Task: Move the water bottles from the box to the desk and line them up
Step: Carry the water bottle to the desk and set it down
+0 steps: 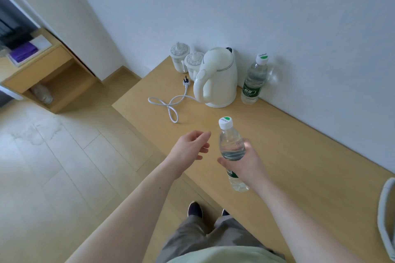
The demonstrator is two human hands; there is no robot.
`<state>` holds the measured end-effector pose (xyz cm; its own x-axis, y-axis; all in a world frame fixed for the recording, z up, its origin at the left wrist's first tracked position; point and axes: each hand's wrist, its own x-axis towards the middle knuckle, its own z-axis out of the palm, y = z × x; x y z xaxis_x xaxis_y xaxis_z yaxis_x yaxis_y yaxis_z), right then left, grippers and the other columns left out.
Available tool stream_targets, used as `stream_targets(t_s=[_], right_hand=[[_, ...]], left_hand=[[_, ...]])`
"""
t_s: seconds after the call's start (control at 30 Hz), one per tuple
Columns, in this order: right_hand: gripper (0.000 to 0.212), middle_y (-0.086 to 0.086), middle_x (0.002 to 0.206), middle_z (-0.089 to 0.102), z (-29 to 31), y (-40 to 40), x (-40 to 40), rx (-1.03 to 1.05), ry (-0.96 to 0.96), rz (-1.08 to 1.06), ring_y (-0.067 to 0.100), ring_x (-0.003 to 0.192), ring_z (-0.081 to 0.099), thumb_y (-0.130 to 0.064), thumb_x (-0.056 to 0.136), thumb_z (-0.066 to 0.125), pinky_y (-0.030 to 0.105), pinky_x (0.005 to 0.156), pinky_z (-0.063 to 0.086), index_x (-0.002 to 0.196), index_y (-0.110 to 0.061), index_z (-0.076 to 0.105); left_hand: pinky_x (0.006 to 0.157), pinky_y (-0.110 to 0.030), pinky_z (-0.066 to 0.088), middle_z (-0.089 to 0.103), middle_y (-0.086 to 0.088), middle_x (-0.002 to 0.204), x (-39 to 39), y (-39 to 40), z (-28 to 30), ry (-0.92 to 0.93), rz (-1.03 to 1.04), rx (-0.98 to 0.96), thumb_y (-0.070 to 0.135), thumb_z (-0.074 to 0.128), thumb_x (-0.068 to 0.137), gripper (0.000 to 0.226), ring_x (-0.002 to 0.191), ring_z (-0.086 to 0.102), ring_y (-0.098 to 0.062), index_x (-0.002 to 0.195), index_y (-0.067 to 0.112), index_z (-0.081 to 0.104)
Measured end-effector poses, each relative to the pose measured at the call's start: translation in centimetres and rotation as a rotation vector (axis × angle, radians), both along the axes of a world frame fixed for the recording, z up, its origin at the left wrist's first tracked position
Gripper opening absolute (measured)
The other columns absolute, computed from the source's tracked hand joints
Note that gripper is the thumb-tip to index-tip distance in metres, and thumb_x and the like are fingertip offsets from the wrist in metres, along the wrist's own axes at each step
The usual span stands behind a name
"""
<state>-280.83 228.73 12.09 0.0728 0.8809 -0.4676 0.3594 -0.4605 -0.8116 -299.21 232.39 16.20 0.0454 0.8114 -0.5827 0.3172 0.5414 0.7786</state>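
Water bottle (232, 149), white-capped, stands tilted at frame centre, gripped round its middle by the right hand (248, 164) above the wooden desk (299, 156). Bare desk surface extends right and toward the wall. A second bottle (254, 79) stands upper right beside the white kettle (215, 77). Left hand (190, 149) hovers just beside, fingers relaxed, holding nothing.
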Motion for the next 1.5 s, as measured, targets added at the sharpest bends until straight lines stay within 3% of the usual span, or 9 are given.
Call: stream_targets(t_s=[0.27,0.4,0.53,0.6,0.77,0.9,1.1,1.37,1.5], right_hand=[[0.059,-0.016,0.093,0.067,-0.7,3.2,-1.2,0.033,-0.035,-0.089,0.001,0.086,0.064,-0.03,0.072,0.085,0.024,0.069,0.049,0.117,-0.03,0.048],[0.057,-0.017,0.093,0.069,-0.6,4.3,-1.8,0.035,0.004,-0.133,-0.006,0.083,0.064,-0.027,0.071,0.086,0.015,0.066,0.046,0.115,-0.032,0.05],[0.057,-0.017,0.095,0.069,-0.8,4.8,-2.0,0.045,0.019,-0.16,-0.013,0.084,0.061,-0.026,0.071,0.087,0.006,0.063,0.043,0.113,-0.035,0.05],[0.06,-0.017,0.098,0.068,-0.9,4.9,-1.8,0.04,0.016,-0.164,-0.009,0.086,0.063,-0.027,0.07,0.088,0.009,0.067,0.045,0.116,-0.034,0.049],[0.083,-0.015,0.116,0.065,-1.7,4.5,-0.3,0.0,0.041,-0.165,0.006,0.105,0.064,-0.037,0.06,0.09,0.035,0.092,0.055,0.13,-0.038,0.046],[0.095,-0.016,0.134,0.055,-2.1,4.1,0.7,0.022,-0.035,-0.175,0.003,0.127,0.049,-0.038,0.061,0.092,0.024,0.103,0.039,0.141,-0.031,0.042],[0.098,-0.016,0.136,0.053,-2.7,4.1,0.6,0.046,-0.035,-0.211,0.002,0.129,0.047,-0.043,0.059,0.091,0.03,0.11,0.041,0.143,-0.029,0.043],[0.097,-0.014,0.136,0.051,-3.1,4.6,-0.1,0.07,-0.041,-0.239,0.004,0.124,0.048,-0.042,0.063,0.091,0.028,0.106,0.043,0.145,-0.028,0.041],[0.095,-0.014,0.136,0.048,-3.6,4.5,-0.6,0.084,-0.048,-0.286,0.004,0.123,0.049,-0.041,0.065,0.09,0.031,0.107,0.043,0.145,-0.029,0.041]], left_hand=[[0.099,-0.033,0.054,0.071,0.018,0.119,1.2,4.7,1.6,-0.034,-0.162,0.137,0.058,0.079,0.073,0.057,0.111,0.065,0.002,0.124,0.035,0.066],[0.096,-0.024,0.05,0.072,0.023,0.113,2.0,6.4,2.3,-0.035,-0.318,0.168,0.036,0.083,0.081,0.038,0.113,0.061,0.009,0.116,0.04,0.069],[0.097,-0.029,0.053,0.076,0.019,0.102,2.5,7.8,2.2,0.001,-0.386,0.228,0.03,0.081,0.084,0.021,0.106,0.065,0.008,0.103,0.033,0.075],[0.096,-0.031,0.054,0.076,0.018,0.099,2.6,8.4,2.2,0.004,-0.408,0.243,0.031,0.081,0.084,0.019,0.104,0.067,0.004,0.103,0.033,0.076],[0.097,-0.033,0.055,0.077,0.016,0.099,3.2,9.5,2.3,-0.026,-0.49,0.254,0.03,0.081,0.084,0.018,0.102,0.069,-0.001,0.102,0.031,0.077],[0.092,-0.026,0.054,0.077,0.017,0.099,3.6,10.3,2.8,-0.044,-0.522,0.27,0.027,0.081,0.085,0.023,0.099,0.071,-0.001,0.107,0.031,0.077],[0.094,-0.056,0.052,0.074,-0.014,0.105,3.9,10.7,2.7,-0.024,-0.584,0.292,0.05,0.079,0.075,0.028,0.086,0.06,-0.014,0.103,0.046,0.074],[0.085,-0.049,0.055,0.071,-0.019,0.107,3.4,11.2,2.5,0.013,-0.613,0.325,0.046,0.079,0.076,0.028,0.082,0.054,-0.011,0.103,0.052,0.072],[0.083,-0.044,0.054,0.073,-0.01,0.094,2.7,11.7,2.2,0.032,-0.606,0.331,0.045,0.081,0.077,0.027,0.084,0.055,-0.008,0.102,0.051,0.072]])
